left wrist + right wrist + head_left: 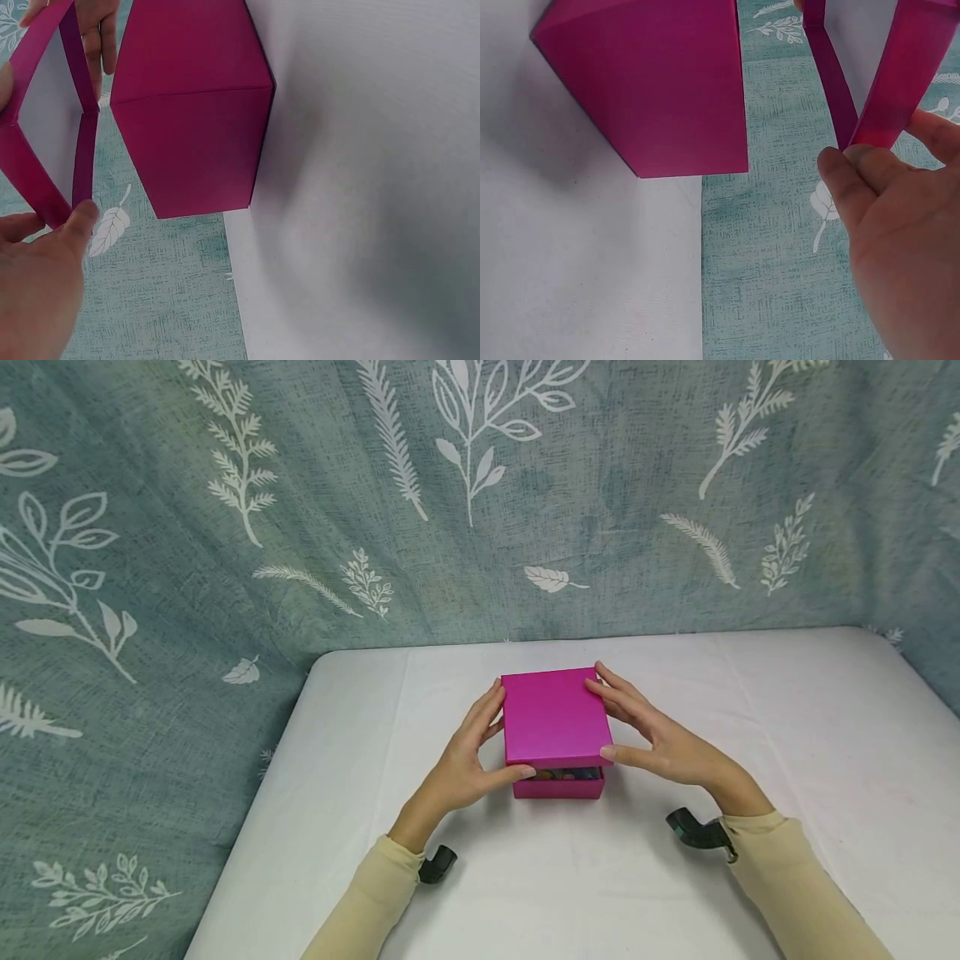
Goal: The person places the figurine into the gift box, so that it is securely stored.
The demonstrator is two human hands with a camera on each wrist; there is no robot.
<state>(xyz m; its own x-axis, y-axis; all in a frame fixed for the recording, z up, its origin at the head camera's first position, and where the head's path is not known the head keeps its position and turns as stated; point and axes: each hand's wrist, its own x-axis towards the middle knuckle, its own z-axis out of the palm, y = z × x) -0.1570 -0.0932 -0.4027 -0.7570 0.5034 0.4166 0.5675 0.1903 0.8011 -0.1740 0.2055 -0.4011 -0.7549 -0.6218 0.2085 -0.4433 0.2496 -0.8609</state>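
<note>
A magenta box lid is held level above its open box. My left hand grips the lid's left side, thumb at the near corner and fingers along the edge. On the opposite side my right hand holds it the same way. Both wrist views show a gap between the lid's white-lined underside and the box. Through the narrow front gap in the head view, small multicoloured contents show in the box; what they are cannot be made out.
The box stands on a white-covered table, near its far edge. Behind hangs a blue-green cloth with white leaf prints. Black wrist mounts stick out from the beige sleeves.
</note>
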